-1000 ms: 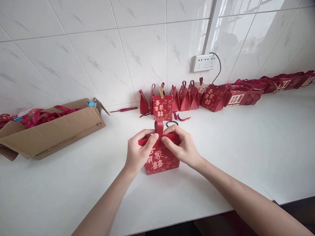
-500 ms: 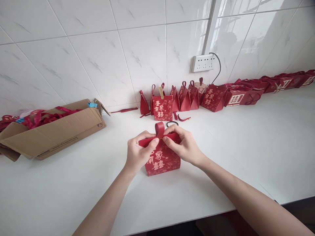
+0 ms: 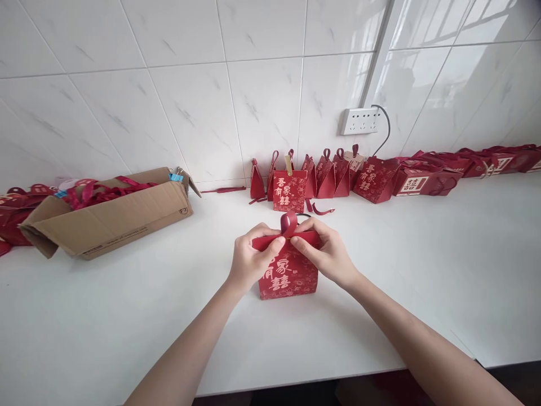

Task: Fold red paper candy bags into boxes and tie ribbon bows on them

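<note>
A red gift box [image 3: 296, 273] with pale printed characters stands upright on the white table before me. From the middle of its top edge rises a loop of red ribbon [image 3: 289, 223]. My left hand [image 3: 256, 256] pinches the top edge just left of the loop, thumb in front and fingers behind. On the other side my right hand [image 3: 325, 251] does the same, its thumb close to the left one near the ribbon's base. Both hands' fingertips behind the box are partly hidden. A black ring-shaped band shows in part behind the box.
Several finished-looking red boxes [image 3: 325, 177] line the tiled wall, with loose ribbon strips [image 3: 323, 210] before them. Larger red bags [image 3: 426, 180] continue rightward. A cardboard box [image 3: 127, 220] holding red ribbons stands at left. A power strip [image 3: 360, 121] hangs on the wall.
The camera view has shifted, so the background sits a little further right and lower. Both hands keep their pinch on the box's top edge beside the ribbon loop.
</note>
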The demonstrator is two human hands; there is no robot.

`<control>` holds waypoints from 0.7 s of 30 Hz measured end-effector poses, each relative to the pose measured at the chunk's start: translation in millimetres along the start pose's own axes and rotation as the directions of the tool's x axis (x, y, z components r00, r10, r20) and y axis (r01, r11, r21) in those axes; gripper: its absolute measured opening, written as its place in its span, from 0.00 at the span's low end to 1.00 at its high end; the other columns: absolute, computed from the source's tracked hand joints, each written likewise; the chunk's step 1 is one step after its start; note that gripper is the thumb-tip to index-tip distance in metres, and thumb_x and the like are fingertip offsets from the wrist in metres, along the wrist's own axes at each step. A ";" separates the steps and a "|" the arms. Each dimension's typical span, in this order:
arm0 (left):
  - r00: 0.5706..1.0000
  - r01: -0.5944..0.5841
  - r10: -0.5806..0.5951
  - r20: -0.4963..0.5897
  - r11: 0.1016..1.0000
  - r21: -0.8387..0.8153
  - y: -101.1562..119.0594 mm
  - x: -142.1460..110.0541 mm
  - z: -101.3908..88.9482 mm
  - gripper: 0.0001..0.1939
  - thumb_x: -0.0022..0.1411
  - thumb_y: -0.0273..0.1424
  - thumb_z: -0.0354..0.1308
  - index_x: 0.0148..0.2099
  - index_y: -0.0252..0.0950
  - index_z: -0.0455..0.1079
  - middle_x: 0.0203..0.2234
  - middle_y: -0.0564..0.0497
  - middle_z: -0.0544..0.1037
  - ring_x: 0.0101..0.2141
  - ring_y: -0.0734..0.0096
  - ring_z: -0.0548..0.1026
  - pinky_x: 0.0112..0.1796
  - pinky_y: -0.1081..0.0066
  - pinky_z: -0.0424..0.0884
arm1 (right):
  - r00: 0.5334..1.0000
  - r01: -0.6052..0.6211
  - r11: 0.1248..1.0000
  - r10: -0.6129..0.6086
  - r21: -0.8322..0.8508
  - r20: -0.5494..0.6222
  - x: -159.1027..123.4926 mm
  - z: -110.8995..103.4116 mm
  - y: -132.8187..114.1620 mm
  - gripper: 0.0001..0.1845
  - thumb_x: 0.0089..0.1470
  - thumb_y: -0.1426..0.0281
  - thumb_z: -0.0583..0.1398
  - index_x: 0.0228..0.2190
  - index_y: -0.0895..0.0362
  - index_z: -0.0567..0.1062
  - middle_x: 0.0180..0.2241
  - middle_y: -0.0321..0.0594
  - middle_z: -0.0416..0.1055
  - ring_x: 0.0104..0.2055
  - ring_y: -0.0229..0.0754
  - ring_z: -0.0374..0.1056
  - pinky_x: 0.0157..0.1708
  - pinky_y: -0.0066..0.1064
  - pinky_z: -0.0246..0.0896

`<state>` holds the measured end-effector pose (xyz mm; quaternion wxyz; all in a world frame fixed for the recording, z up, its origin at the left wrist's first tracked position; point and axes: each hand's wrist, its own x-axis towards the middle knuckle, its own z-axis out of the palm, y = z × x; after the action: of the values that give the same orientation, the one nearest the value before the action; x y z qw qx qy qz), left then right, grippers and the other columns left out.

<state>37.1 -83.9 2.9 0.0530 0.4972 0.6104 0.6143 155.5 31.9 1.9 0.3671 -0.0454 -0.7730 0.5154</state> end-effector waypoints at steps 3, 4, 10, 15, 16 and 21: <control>1.000 -0.030 0.030 0.004 1.000 -0.003 0.9 0.0 -0.2 0.07 0.56 0.32 0.57 0.28 0.35 0.70 0.22 0.55 0.69 0.24 0.78 0.68 0.27 0.77 0.65 | 1.000 -0.008 1.000 0.008 -0.009 0.014 -1.0 1.2 -3.1 0.07 0.54 0.67 0.57 0.27 0.57 0.67 0.25 0.33 0.65 0.25 0.33 0.61 0.23 0.25 0.58; 0.999 -0.032 0.032 0.010 0.999 -0.005 1.2 0.2 -0.2 0.07 0.56 0.32 0.57 0.28 0.35 0.70 0.22 0.55 0.69 0.24 0.78 0.68 0.28 0.77 0.65 | 1.000 -0.006 1.000 0.006 -0.020 0.018 -1.3 1.1 -3.7 0.08 0.54 0.67 0.57 0.27 0.57 0.66 0.25 0.33 0.65 0.24 0.33 0.60 0.23 0.25 0.57; 0.999 -0.009 0.009 0.035 1.000 0.007 1.3 1.0 -0.9 0.07 0.56 0.33 0.57 0.29 0.36 0.72 0.22 0.54 0.70 0.24 0.76 0.68 0.28 0.76 0.65 | 0.999 -0.025 0.997 0.023 -0.076 -0.038 -3.2 5.4 0.1 0.08 0.54 0.67 0.56 0.28 0.55 0.61 0.22 0.30 0.61 0.21 0.33 0.57 0.21 0.25 0.55; 1.000 0.005 -0.005 0.014 1.000 0.008 1.7 0.1 1.3 0.08 0.56 0.35 0.58 0.29 0.36 0.72 0.23 0.54 0.71 0.25 0.75 0.70 0.29 0.76 0.66 | 0.998 -0.013 1.000 0.013 0.004 -0.063 -3.4 9.8 4.0 0.10 0.55 0.67 0.56 0.38 0.53 0.58 0.27 0.32 0.64 0.26 0.35 0.62 0.26 0.28 0.58; 1.000 0.015 -0.015 0.007 1.000 0.002 1.5 0.2 1.5 0.08 0.56 0.35 0.58 0.29 0.36 0.72 0.23 0.54 0.71 0.26 0.76 0.70 0.29 0.76 0.66 | 0.999 -0.007 1.000 0.008 0.028 -0.036 -3.1 8.9 4.2 0.13 0.56 0.67 0.56 0.41 0.52 0.57 0.28 0.33 0.64 0.27 0.36 0.63 0.27 0.29 0.60; 0.956 0.173 -0.211 -0.203 0.967 -0.188 -5.7 7.4 -3.2 0.09 0.52 0.37 0.61 0.31 0.35 0.71 0.24 0.54 0.72 0.26 0.75 0.71 0.28 0.76 0.66 | 0.992 -0.041 0.998 0.034 0.054 0.125 -0.4 -0.8 7.7 0.32 0.53 0.64 0.59 0.53 0.52 0.48 0.41 0.42 0.65 0.43 0.44 0.66 0.44 0.41 0.62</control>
<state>28.1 -79.7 3.2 0.0861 0.3577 0.6041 0.7069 153.9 35.9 -4.5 0.3097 -0.0177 -0.7785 0.5457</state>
